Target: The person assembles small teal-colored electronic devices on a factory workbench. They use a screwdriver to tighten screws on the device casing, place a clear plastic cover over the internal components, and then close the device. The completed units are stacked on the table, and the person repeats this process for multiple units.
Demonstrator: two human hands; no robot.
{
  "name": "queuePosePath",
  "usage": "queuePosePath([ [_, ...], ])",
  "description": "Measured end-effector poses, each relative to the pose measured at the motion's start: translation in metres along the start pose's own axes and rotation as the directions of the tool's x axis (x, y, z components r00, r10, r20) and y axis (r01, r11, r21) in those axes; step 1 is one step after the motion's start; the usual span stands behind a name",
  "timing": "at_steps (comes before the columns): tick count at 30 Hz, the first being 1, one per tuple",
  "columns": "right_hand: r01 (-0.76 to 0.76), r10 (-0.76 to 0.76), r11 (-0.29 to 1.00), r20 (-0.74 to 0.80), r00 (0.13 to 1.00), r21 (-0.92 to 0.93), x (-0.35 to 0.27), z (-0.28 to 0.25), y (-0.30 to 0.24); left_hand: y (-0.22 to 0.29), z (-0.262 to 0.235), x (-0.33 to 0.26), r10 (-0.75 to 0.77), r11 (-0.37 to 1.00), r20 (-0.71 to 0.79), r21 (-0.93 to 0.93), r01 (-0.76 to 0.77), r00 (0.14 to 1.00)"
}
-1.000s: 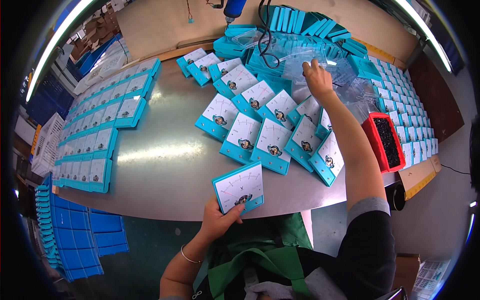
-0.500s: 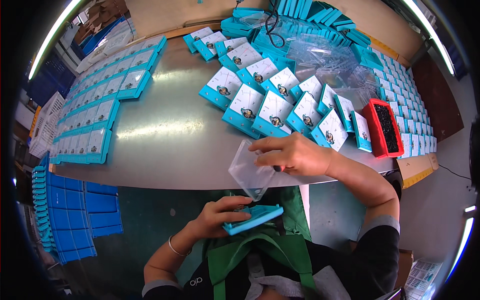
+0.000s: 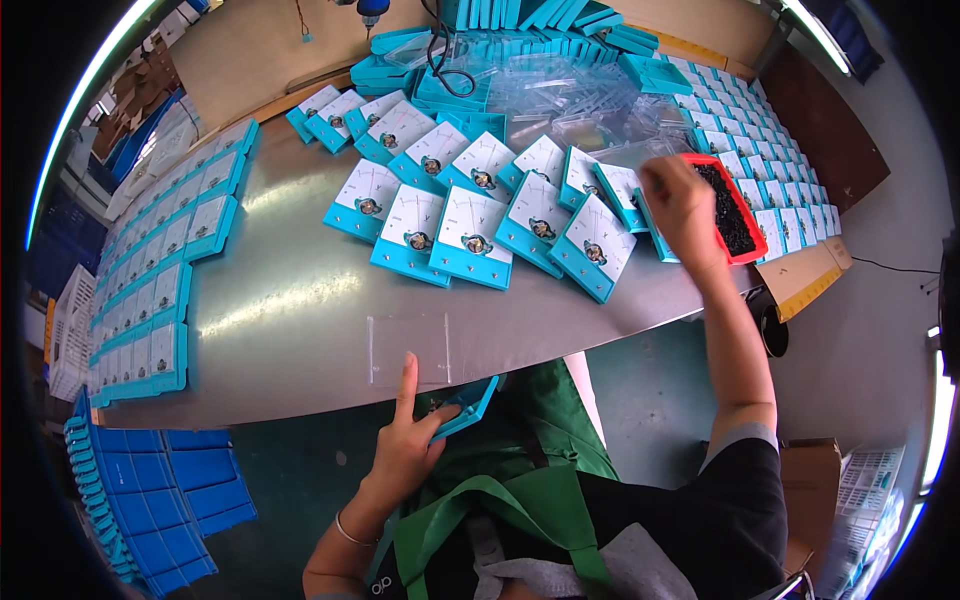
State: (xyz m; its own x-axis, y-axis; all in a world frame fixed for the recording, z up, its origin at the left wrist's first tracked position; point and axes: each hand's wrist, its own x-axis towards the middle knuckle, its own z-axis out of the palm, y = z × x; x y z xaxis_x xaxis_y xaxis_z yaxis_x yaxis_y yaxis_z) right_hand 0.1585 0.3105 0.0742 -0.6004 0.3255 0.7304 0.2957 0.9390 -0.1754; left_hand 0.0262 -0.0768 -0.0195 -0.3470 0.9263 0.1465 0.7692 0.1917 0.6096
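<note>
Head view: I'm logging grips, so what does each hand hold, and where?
The left hand holds a teal case by its left end. Right hand: cannot be told from this view.

Cover (image 3: 390, 340) on table (image 3: 280, 345); meters (image 3: 462, 262) behind; tray (image 3: 748, 256) right of meters.

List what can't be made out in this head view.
In the head view:
Right hand: curled fingers hide whether it holds anything.
Teal case: inside partly covered by the left hand.
Black pieces in the red bin: too small to tell their shapes.
Blue tool: top cut off by the upper edge.
</note>
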Motion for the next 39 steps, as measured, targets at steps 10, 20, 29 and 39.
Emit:
queuePosePath([
  [10,-0.396,0.654,0.697,0.305,0.692,-0.597,-0.037,-0.032,0.157,0.019,0.017,0.020,-0.045,0.999,0.055,-0.028,0.046,0.997],
  [20,-0.354,0.414,0.897,0.224,0.882,-0.264,-0.029,-0.050,0.082,0.000,0.014,0.010,0.082,0.996,0.056,-0.031,-0.081,0.995],
  [29,-0.495,-0.127,0.683,0.754,0.644,0.538,-0.035,0.015,-0.144,0.007,0.019,0.010,0.055,0.997,0.075,-0.058,-0.051,0.996],
  [39,-0.136,-0.305,0.842,0.669,0.678,0.522,-0.053,0.051,-0.165,0.006,0.024,0.004,0.025,0.999,0.024,-0.033,-0.024,0.999],
])
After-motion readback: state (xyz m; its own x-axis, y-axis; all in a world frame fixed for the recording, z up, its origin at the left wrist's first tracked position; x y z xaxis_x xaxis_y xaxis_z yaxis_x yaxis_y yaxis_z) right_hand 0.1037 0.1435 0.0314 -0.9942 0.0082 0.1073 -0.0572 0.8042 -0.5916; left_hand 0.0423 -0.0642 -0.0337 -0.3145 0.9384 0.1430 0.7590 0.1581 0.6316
